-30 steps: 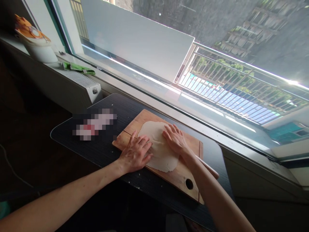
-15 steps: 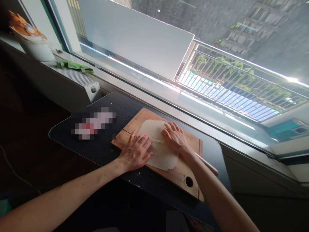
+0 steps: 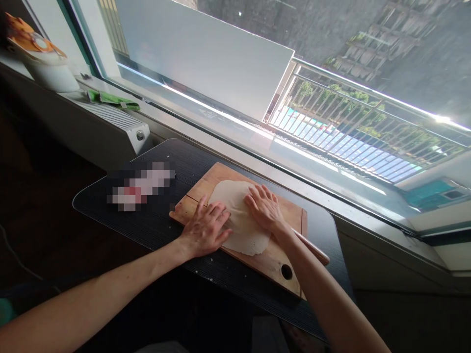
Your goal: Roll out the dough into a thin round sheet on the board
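Observation:
A thin, pale sheet of dough (image 3: 241,220) lies flat on a wooden cutting board (image 3: 209,179), with faint creases between my hands. My left hand (image 3: 206,228) rests at its left edge, fingers spread over the dough and the board. On the upper right part of the dough lies my right hand (image 3: 265,206), palm down with fingers stretched out. Beside my right forearm a wooden rolling pin (image 3: 312,247) lies along the board's right side, partly hidden by that arm.
The board sits on a dark table (image 3: 154,230) with white specks on it. A pixelated patch (image 3: 142,186) covers something at the table's left. Behind are a large window, a radiator (image 3: 106,115) with a green cloth (image 3: 112,99), and a white bucket (image 3: 53,73).
The view has shifted very slightly. Both hands stay on the dough in almost the same places, with fingers still spread.

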Action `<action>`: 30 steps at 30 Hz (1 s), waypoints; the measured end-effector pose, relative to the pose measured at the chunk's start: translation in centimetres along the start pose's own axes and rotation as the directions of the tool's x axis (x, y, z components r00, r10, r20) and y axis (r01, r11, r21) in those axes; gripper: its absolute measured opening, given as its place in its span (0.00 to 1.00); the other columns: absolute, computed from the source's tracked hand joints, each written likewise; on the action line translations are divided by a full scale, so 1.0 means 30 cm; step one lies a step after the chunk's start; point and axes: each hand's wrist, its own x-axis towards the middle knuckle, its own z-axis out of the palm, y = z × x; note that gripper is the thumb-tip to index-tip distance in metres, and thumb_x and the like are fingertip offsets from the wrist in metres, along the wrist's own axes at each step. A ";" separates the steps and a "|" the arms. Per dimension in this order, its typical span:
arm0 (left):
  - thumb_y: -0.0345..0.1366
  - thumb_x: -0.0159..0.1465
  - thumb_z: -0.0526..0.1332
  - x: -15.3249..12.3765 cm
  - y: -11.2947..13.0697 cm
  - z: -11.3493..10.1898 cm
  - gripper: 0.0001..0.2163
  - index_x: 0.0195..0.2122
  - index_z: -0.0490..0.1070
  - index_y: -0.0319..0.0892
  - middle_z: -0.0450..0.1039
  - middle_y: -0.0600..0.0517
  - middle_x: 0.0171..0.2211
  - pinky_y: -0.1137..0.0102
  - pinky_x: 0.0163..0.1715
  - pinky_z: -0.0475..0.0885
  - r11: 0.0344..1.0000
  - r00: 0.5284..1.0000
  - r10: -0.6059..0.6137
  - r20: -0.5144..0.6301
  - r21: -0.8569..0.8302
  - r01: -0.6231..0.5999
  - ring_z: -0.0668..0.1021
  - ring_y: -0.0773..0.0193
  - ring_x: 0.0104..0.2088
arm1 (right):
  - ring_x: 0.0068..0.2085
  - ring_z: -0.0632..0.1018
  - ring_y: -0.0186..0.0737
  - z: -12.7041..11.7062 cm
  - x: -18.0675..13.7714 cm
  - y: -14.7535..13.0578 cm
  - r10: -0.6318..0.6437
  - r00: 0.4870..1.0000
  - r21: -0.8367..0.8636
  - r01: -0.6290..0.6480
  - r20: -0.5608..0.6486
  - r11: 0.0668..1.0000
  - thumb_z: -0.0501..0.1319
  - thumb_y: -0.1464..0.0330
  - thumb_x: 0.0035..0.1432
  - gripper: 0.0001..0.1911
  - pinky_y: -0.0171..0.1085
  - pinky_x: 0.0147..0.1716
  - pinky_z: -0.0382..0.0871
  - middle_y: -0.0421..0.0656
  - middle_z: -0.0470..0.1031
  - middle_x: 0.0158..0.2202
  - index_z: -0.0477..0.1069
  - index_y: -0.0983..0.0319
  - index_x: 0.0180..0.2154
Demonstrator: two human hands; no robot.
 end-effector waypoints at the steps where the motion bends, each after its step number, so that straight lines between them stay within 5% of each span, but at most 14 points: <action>1: 0.43 0.68 0.56 0.000 -0.001 0.001 0.17 0.53 0.71 0.39 0.71 0.41 0.54 0.41 0.68 0.44 1.000 1.000 0.001 -0.001 0.000 -0.001 0.70 0.49 0.58 | 0.69 0.55 0.51 0.000 0.003 0.000 0.006 1.000 -0.016 -0.006 -0.010 1.000 0.40 0.53 0.72 0.27 0.53 0.64 0.52 0.46 0.59 0.68 0.60 0.54 0.65; 7: 0.42 0.69 0.54 -0.003 -0.005 0.005 0.18 0.54 0.71 0.39 0.72 0.41 0.54 0.40 0.68 0.43 1.000 1.000 0.016 -0.009 0.015 -0.016 0.71 0.49 0.57 | 0.64 0.62 0.55 -0.040 0.109 0.095 0.116 0.993 -0.113 -0.114 0.015 0.987 0.46 0.57 0.71 0.22 0.55 0.57 0.61 0.51 0.66 0.63 0.67 0.54 0.59; 15: 0.42 0.69 0.55 -0.002 -0.001 0.006 0.17 0.53 0.71 0.38 0.72 0.40 0.54 0.42 0.68 0.44 1.000 1.000 0.005 -0.009 -0.008 -0.005 0.70 0.49 0.58 | 0.69 0.55 0.51 -0.011 -0.029 -0.033 -0.053 0.998 -0.010 0.052 -0.045 0.999 0.41 0.55 0.72 0.26 0.52 0.64 0.52 0.45 0.62 0.67 0.61 0.54 0.64; 22: 0.42 0.69 0.55 -0.001 -0.002 0.002 0.18 0.54 0.71 0.39 0.72 0.41 0.54 0.41 0.68 0.44 1.000 1.000 0.006 -0.012 0.005 -0.006 0.70 0.49 0.58 | 0.65 0.60 0.57 -0.026 0.115 0.101 0.042 0.998 -0.091 -0.046 -0.035 0.995 0.47 0.53 0.70 0.24 0.58 0.57 0.61 0.51 0.67 0.63 0.67 0.55 0.59; 30: 0.42 0.69 0.55 -0.002 -0.001 0.001 0.17 0.54 0.71 0.38 0.72 0.40 0.54 0.41 0.68 0.44 1.000 1.000 0.005 0.001 -0.011 -0.005 0.70 0.49 0.58 | 0.70 0.55 0.51 -0.004 -0.017 -0.020 -0.112 0.992 -0.028 0.111 -0.059 0.993 0.43 0.55 0.72 0.26 0.53 0.65 0.52 0.46 0.62 0.67 0.61 0.56 0.65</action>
